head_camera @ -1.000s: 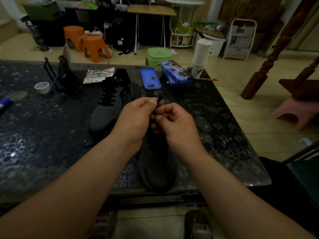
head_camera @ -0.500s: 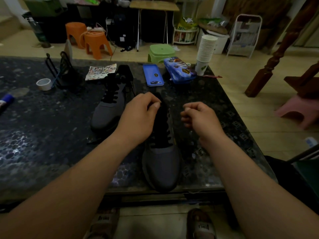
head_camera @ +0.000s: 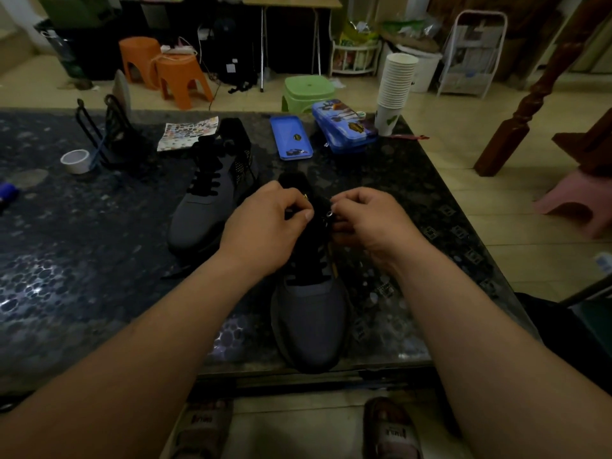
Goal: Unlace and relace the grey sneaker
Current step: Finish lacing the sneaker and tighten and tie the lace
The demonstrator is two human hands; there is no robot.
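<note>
A grey sneaker point(head_camera: 309, 321) with a black tongue and black laces lies on the dark table, toe pointing at me near the front edge. My left hand point(head_camera: 268, 226) has its fingers curled at the left side of the sneaker's top lacing and pinches the black lace there. My right hand point(head_camera: 371, 220) is curled at the right side and pinches the lace close to a small metal eyelet. The upper lacing is mostly hidden between the two hands. A second grey sneaker point(head_camera: 212, 197), fully laced, lies to the left behind it.
On the dark speckled table point(head_camera: 82, 260) are a tape roll point(head_camera: 76, 160), a black wire stand point(head_camera: 109, 137), a sticker sheet point(head_camera: 187, 132), a blue tin with its lid point(head_camera: 291, 137) and a paper cup stack point(head_camera: 395, 91). Stools stand on the floor behind.
My right hand, which had drawn away to the right, has come back to the sneaker's top lacing. My left hand stayed at the left side of the tongue.
</note>
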